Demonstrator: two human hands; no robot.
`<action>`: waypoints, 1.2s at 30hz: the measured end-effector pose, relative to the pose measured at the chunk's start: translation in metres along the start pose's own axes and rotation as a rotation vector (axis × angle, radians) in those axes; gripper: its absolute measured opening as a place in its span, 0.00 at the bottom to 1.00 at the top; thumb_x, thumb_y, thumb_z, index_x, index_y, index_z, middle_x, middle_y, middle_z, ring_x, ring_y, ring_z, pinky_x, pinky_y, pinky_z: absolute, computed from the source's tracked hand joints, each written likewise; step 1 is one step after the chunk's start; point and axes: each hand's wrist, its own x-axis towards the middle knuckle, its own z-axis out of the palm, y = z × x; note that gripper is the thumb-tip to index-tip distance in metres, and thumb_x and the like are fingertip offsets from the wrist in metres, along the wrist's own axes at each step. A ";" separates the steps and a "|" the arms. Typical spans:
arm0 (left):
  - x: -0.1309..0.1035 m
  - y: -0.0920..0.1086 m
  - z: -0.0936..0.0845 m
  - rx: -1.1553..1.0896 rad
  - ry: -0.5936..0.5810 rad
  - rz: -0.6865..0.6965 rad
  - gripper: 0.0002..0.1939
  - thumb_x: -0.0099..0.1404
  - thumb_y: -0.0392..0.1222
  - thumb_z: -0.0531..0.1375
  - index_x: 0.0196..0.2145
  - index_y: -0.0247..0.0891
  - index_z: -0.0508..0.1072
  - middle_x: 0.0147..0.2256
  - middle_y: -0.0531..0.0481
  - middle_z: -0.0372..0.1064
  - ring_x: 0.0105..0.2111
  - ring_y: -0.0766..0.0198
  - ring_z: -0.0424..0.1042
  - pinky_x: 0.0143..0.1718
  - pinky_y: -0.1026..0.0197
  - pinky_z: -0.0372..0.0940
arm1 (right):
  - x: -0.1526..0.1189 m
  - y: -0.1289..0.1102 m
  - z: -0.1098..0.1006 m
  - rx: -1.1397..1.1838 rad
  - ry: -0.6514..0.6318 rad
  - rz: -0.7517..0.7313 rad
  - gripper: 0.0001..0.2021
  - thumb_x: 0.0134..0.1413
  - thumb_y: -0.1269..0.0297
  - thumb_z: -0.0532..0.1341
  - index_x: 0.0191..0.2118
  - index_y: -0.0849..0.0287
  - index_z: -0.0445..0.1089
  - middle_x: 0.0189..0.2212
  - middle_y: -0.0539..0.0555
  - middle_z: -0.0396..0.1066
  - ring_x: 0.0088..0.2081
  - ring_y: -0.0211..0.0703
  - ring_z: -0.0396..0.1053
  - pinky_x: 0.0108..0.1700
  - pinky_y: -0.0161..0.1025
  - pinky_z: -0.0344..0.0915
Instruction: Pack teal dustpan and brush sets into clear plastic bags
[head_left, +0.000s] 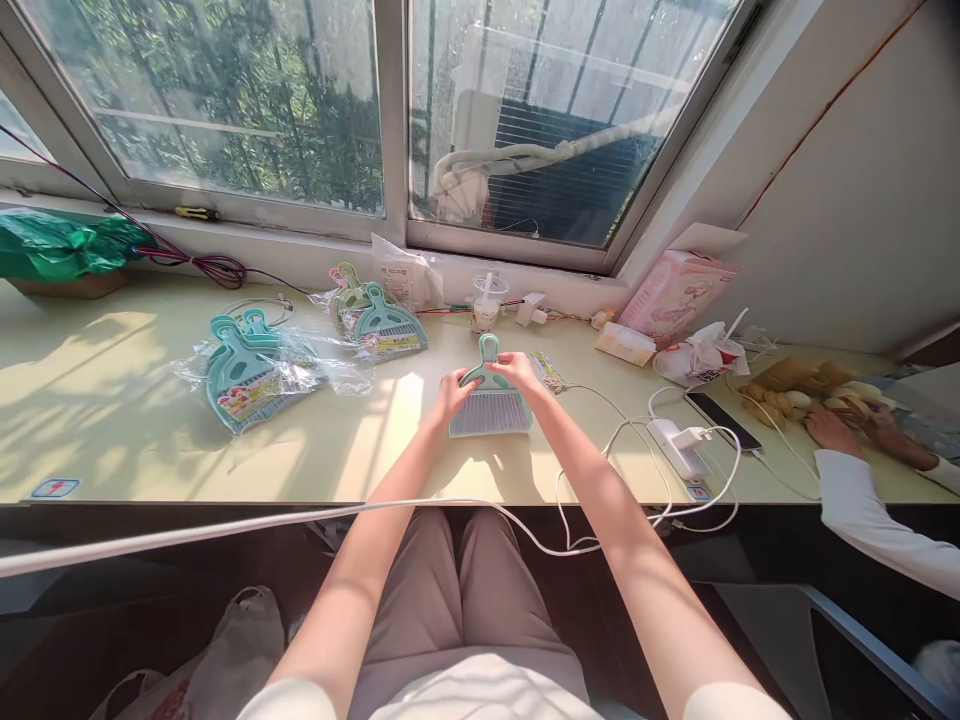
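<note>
- We are holding a small green dustpan with a brush on it, using both hands.
- Our left hand is pinching the left side of the pan.
- Our right hand is pinching the right side, near the bottom of the handle.
- Our hands are sitting close to each other, with the pan between them.
- The pan is sitting near the middle of the bench. The handle is pointing to the back edge, and the bristles are pointing to the front edge. We are not able to tell if it is touching the bench.
- A bright label is lying just beside our right hand.
- Toward the left end, we are seeing more green dustpans in shiny clear wrap.
- Another dustpan is lying nearer the back edge.
- A clear cup is standing by the back edge, behind our pan.
- A pink box is standing near the back right corner.
- A white power strip is lying near the front edge, on our right, and a dark phone is lying just beside it.
- Near the right end, another person's hand is reaching to some brown and yellow things.
</note>
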 end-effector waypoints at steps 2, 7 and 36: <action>0.000 0.001 0.000 0.015 0.033 0.002 0.17 0.58 0.47 0.65 0.41 0.33 0.81 0.31 0.49 0.76 0.34 0.58 0.72 0.37 0.59 0.63 | 0.000 -0.001 0.004 -0.005 0.029 0.011 0.17 0.46 0.49 0.67 0.37 0.57 0.80 0.32 0.53 0.79 0.38 0.48 0.76 0.39 0.37 0.68; 0.003 0.000 -0.005 -0.070 0.001 -0.127 0.22 0.56 0.49 0.70 0.46 0.36 0.79 0.34 0.45 0.78 0.39 0.52 0.76 0.40 0.56 0.67 | 0.003 0.009 -0.002 0.029 -0.061 0.011 0.23 0.50 0.43 0.66 0.41 0.58 0.80 0.36 0.56 0.81 0.41 0.51 0.76 0.42 0.39 0.69; 0.010 -0.028 -0.023 -0.648 0.247 -0.315 0.25 0.52 0.36 0.72 0.48 0.39 0.72 0.40 0.46 0.76 0.42 0.56 0.76 0.48 0.53 0.71 | -0.065 0.076 -0.024 -0.459 -0.129 0.099 0.25 0.51 0.68 0.69 0.56 0.61 0.70 0.42 0.59 0.80 0.46 0.51 0.75 0.44 0.39 0.64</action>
